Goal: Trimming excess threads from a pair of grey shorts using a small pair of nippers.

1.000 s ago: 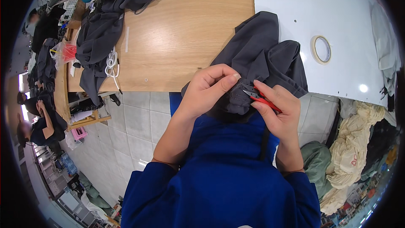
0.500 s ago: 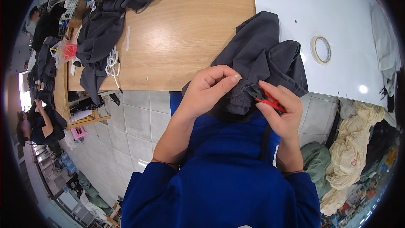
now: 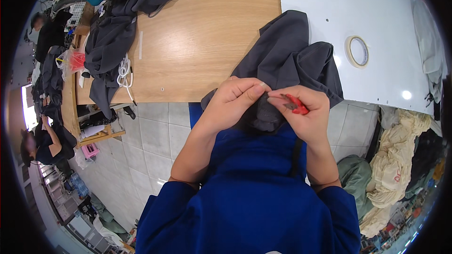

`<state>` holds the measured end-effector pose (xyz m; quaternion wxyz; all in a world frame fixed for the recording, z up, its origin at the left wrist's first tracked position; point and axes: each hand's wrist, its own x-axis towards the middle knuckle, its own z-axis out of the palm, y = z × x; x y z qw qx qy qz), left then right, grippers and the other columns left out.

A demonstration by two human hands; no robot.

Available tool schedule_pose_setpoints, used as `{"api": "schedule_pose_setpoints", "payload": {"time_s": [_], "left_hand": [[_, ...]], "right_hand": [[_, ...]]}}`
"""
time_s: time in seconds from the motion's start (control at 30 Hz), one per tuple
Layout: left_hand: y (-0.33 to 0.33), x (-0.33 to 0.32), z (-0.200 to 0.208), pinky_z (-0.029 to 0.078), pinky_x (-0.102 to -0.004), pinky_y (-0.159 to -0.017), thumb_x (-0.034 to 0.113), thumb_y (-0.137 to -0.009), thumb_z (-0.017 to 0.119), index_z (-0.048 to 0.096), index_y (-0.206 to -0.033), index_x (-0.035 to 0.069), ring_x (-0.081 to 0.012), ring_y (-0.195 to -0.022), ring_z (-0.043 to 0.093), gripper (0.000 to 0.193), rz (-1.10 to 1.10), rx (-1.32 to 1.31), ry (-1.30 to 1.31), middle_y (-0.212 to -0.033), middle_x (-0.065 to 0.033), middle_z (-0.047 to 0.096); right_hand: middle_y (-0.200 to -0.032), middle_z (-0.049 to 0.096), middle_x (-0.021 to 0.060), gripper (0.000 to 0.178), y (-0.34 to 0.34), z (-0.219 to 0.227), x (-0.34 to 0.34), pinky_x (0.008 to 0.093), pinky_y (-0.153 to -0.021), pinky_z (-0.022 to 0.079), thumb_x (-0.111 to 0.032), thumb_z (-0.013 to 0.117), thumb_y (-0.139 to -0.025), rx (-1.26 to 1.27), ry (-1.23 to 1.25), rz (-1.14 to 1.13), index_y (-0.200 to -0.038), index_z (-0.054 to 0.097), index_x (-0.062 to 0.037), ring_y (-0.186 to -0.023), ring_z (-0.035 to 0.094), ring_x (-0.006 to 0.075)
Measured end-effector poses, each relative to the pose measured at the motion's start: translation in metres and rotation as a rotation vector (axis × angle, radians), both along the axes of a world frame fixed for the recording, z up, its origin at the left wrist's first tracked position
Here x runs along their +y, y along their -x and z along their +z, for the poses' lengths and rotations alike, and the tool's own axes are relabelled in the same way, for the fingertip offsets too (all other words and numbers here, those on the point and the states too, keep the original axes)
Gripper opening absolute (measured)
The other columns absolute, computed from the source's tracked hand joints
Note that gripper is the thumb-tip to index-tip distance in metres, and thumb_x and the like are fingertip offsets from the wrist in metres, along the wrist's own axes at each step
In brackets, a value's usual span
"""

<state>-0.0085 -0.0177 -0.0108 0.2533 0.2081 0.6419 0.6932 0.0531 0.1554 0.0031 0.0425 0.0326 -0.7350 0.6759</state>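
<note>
A dark grey garment (image 3: 287,51) lies bunched over the front edge of the table and hangs toward my lap. My left hand (image 3: 238,99) is closed, with thumb and forefinger pinching the garment at its gathered near end. Close beside it, my right hand (image 3: 306,117) is closed around red-handled thread snips (image 3: 296,105), which lie across the palm under the fingers. The right thumb and forefinger come together at the garment, almost touching the left fingertips. Whether they pinch a thread there is too small to tell. A stitched, rolled part of the garment (image 3: 266,118) shows below the hands.
A roll of masking tape (image 3: 357,51) lies on the white tabletop (image 3: 386,66) at right. More dark grey garments (image 3: 110,42) and a white cord (image 3: 124,71) lie on the wooden tabletop (image 3: 197,42) at left. Cream cloth (image 3: 393,164) is heaped below right. Other people (image 3: 47,141) are at far left.
My right hand has moved left to the left fingertips. The snips, earlier pointing at the garment between thumb and fingers, now sit back in the palm. The left hand keeps its pinch.
</note>
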Motion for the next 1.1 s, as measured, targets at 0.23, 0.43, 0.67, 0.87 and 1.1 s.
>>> {"api": "schedule_pose_setpoints", "payload": {"time_s": [0.23, 0.43, 0.67, 0.87, 1.1], "left_hand": [[0.005, -0.003, 0.003, 0.037, -0.0202, -0.054, 0.017, -0.092, 0.054, 0.064, -0.083, 0.0, -0.0054, -0.057, 0.048, 0.021, -0.023, -0.008, 0.069, -0.061, -0.0002, 0.056], [0.007, -0.006, 0.0, 0.036, -0.0252, -0.065, 0.016, -0.089, 0.055, 0.066, -0.083, 0.006, -0.0115, -0.06, 0.049, 0.016, 0.107, 0.127, 0.112, -0.068, 0.0014, 0.059], [0.007, -0.008, 0.003, 0.028, -0.0257, -0.078, 0.019, -0.09, 0.054, 0.066, -0.083, 0.01, -0.0079, -0.071, 0.049, 0.016, 0.025, 0.175, 0.153, -0.072, 0.0048, 0.059], [0.001, -0.003, 0.003, 0.036, -0.0247, -0.071, 0.018, -0.091, 0.053, 0.065, -0.085, 0.005, -0.009, -0.071, 0.05, 0.019, 0.094, -0.018, 0.062, -0.072, 0.0005, 0.057], [-0.002, 0.003, 0.008, 0.04, -0.0205, -0.069, 0.019, -0.095, 0.049, 0.061, -0.087, -0.001, -0.0072, -0.074, 0.05, 0.025, 0.096, -0.188, -0.094, -0.08, -0.0009, 0.057]], "right_hand": [[-0.076, 0.062, 0.0043, 0.005, -0.013, -0.005, 0.016, 0.0193, -0.063, 0.043, 0.007, 0.062, -0.077, -0.177, 0.296, -0.014, -0.08, 0.062, 0.0031, -0.068, 0.055, 0.0067], [-0.067, 0.059, 0.0017, 0.014, -0.03, -0.014, 0.047, 0.0183, -0.058, 0.041, -0.001, 0.067, -0.076, 0.025, 0.148, 0.288, -0.089, 0.061, 0.0009, -0.059, 0.052, 0.0066], [-0.073, 0.057, 0.0021, 0.042, -0.034, -0.014, 0.035, 0.0197, -0.057, 0.037, -0.023, 0.071, -0.077, -0.052, 0.273, -0.17, -0.108, 0.056, 0.0014, -0.064, 0.05, 0.0072], [-0.075, 0.063, 0.0082, 0.036, -0.025, -0.003, 0.02, 0.0241, -0.056, 0.042, -0.017, 0.076, -0.066, 0.174, -0.193, -0.061, -0.097, 0.067, 0.0003, -0.062, 0.056, 0.0174], [-0.075, 0.061, 0.0088, 0.032, -0.027, -0.013, 0.003, 0.0214, -0.056, 0.042, -0.008, 0.074, -0.071, 0.147, -0.181, -0.224, -0.101, 0.066, 0.0015, -0.061, 0.055, 0.015]]}}
